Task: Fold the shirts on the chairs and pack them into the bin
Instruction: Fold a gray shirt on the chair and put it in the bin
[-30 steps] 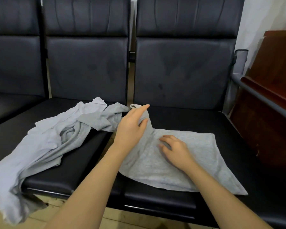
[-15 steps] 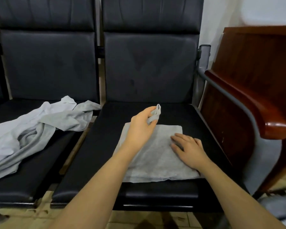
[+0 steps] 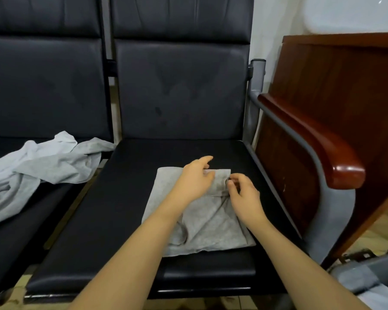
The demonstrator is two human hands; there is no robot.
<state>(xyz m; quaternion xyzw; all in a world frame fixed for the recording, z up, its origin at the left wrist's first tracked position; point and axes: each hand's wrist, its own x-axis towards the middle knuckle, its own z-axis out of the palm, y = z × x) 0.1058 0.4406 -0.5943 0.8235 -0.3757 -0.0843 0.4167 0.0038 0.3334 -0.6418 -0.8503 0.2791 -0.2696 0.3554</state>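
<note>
A grey shirt (image 3: pixel 202 222), folded into a rough rectangle, lies on the black seat of the right chair (image 3: pixel 126 198). My left hand (image 3: pixel 195 180) rests on the shirt's far part, fingers spread, holding nothing. Beside it, my right hand (image 3: pixel 244 193) pinches the folded edge near the far right corner. A loose heap of grey shirts (image 3: pixel 38 166) sprawls unfolded on the left chair and hangs off its front. The grey bin (image 3: pixel 367 265) shows at the bottom right corner with grey fabric inside.
A metal armrest with a wooden cap (image 3: pixel 336 162) borders the right chair's right side. Behind the armrest stands a dark wooden panel (image 3: pixel 345 86). A gap separates the two seats. Pale tiled floor shows below the chairs.
My left hand has laid the raised strip of fabric down on the shirt and now lies on it. My right hand has shifted to the far right corner and pinched the edge.
</note>
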